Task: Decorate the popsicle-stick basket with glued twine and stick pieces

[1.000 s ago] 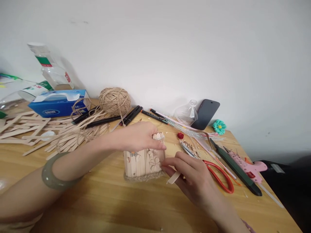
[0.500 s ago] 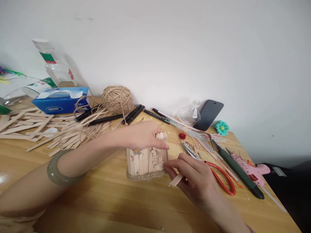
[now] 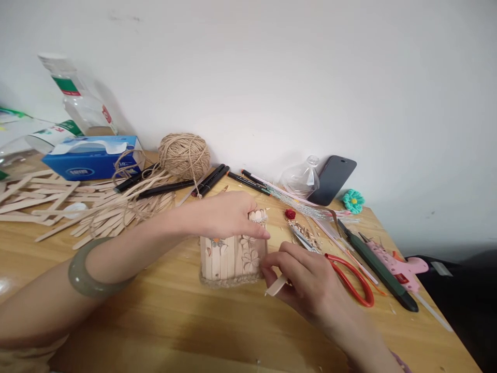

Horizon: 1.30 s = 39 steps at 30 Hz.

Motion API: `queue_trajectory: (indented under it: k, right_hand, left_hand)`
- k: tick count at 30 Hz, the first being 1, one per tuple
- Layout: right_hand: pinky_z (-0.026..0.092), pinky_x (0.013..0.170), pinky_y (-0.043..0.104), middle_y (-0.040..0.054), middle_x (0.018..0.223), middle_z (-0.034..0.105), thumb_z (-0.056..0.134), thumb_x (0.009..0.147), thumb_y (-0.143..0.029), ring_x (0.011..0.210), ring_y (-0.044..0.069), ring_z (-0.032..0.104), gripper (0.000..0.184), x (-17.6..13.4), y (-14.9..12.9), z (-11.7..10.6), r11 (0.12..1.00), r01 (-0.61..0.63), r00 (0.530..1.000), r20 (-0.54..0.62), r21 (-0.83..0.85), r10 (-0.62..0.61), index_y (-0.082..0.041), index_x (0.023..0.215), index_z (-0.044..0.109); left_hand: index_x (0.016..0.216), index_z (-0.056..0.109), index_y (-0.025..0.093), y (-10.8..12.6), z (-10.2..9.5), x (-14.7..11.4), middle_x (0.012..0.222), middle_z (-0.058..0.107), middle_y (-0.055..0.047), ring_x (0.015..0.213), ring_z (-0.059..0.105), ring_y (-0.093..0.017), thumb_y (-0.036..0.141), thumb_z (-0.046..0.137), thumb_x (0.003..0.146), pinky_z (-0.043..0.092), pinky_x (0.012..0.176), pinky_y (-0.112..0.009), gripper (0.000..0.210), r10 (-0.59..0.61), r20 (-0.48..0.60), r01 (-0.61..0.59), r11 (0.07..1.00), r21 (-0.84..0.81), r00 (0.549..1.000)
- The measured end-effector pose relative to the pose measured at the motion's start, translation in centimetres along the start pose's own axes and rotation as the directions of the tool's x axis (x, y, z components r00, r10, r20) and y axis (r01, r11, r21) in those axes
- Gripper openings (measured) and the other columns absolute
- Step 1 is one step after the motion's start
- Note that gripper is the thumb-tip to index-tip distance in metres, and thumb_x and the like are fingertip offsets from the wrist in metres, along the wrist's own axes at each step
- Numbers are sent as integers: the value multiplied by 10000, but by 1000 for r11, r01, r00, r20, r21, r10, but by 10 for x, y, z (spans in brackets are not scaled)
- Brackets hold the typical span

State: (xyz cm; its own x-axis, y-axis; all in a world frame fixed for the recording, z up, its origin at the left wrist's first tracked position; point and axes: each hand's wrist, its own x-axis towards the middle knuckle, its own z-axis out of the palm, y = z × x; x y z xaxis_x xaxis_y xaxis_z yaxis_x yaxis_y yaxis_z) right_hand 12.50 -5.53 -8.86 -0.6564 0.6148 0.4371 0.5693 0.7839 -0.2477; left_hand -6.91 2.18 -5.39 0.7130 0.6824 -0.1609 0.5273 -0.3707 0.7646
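Note:
Upright on the wooden table stands a small holder made of craft sticks [image 3: 229, 261], with wooden petal flowers on its front and twine round its base. My left hand [image 3: 229, 215] grips its top from above, the fingers going behind the rim. At the lower right side of the holder, my right hand [image 3: 301, 280] is closed, its thumb and forefinger pinched together by the edge. A craft stick [image 3: 277, 285] juts out from under its fingers. Whatever the fingertips pinch is too small to make out.
Loose craft sticks [image 3: 42, 199], a blue tissue pack [image 3: 91, 160] and a twine ball [image 3: 184, 158] lie left. On the right are red-handled scissors [image 3: 367, 287], a green soldering-iron-like tool [image 3: 375, 261], a pink glue gun [image 3: 402, 267] and a phone [image 3: 334, 178].
The view has shifted slightly. My right fingertips have moved a little along the holder's right edge, and the craft stick has tilted slightly. My left hand keeps its hold.

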Motion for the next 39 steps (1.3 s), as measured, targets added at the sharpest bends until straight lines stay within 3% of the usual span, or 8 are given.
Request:
queue_trajectory:
  k: [7, 13, 20, 25, 30, 35, 37, 39]
  right_hand:
    - [306, 447, 198, -29, 629, 465, 454, 782, -42, 488, 93, 404, 161, -3, 1, 9, 999, -46, 997, -54, 16, 47, -188, 741, 506]
    - [319, 458, 195, -35, 643, 457, 456, 771, -35, 499, 93, 412, 170, -3, 2, 11, 994, -87, 996, -27, 63, 89, -199, 759, 498]
    - [322, 466, 202, -31, 664, 468, 471, 750, -36, 521, 100, 427, 175, -5, 5, 13, 992, -83, 995, -42, 93, 87, -207, 781, 499]
    - [331, 490, 206, -40, 670, 477, 472, 665, -2, 539, 98, 432, 235, -7, 7, 13, 966, -129, 990, -20, 226, 137, -215, 762, 487]
    - [332, 477, 191, -65, 623, 463, 489, 624, 18, 519, 84, 418, 264, -8, 5, 11, 877, -224, 966, -25, 426, 259, -223, 729, 505]
    - [353, 499, 214, -37, 643, 472, 503, 761, -77, 557, 103, 434, 143, -6, 2, -1, 786, -358, 919, 44, 503, 391, -213, 732, 535]
    - [345, 507, 232, -26, 651, 461, 481, 820, -137, 570, 114, 420, 125, -7, 5, -5, 727, -377, 891, 10, 575, 454, -211, 729, 526]
    - [320, 495, 243, -24, 650, 423, 487, 845, -198, 570, 121, 386, 122, -9, 12, -6, 629, -358, 832, -70, 691, 550, -211, 726, 510]
  left_hand:
    - [667, 589, 160, 1, 0, 0, 561, 436, 33, 479, 349, -93, 430, 512, 787, 207, 407, -224, 305, 4, 3, -4, 1000, 1, 1000]
    - [700, 598, 163, -3, 0, 1, 560, 451, 37, 457, 330, -91, 472, 496, 791, 223, 414, -227, 338, -12, 41, 13, 1000, -19, 999]
    - [649, 556, 171, -1, -1, 0, 570, 441, 32, 491, 360, -98, 456, 511, 778, 231, 419, -224, 316, -3, 6, 3, 1000, -3, 1000]
    - [611, 471, 190, 1, 0, 0, 546, 386, 43, 475, 348, -100, 481, 509, 771, 252, 414, -226, 334, -51, 14, 51, 999, 11, 999]
    - [605, 430, 195, -2, -1, 0, 540, 372, 46, 453, 347, -95, 503, 513, 761, 243, 390, -222, 356, -73, 7, 73, 997, -20, 997]
    - [627, 508, 177, -1, -3, 0, 567, 455, 38, 461, 396, -85, 443, 541, 762, 277, 388, -198, 299, -39, 2, 39, 998, -54, 999]
    - [637, 550, 171, 2, -10, -3, 561, 498, 33, 457, 435, -87, 399, 576, 748, 302, 389, -193, 255, -79, -9, 78, 991, -109, 997]
    - [626, 570, 167, 6, -20, -9, 518, 517, 30, 426, 466, -95, 403, 620, 725, 313, 368, -193, 261, -178, -101, 156, 968, -196, 979]
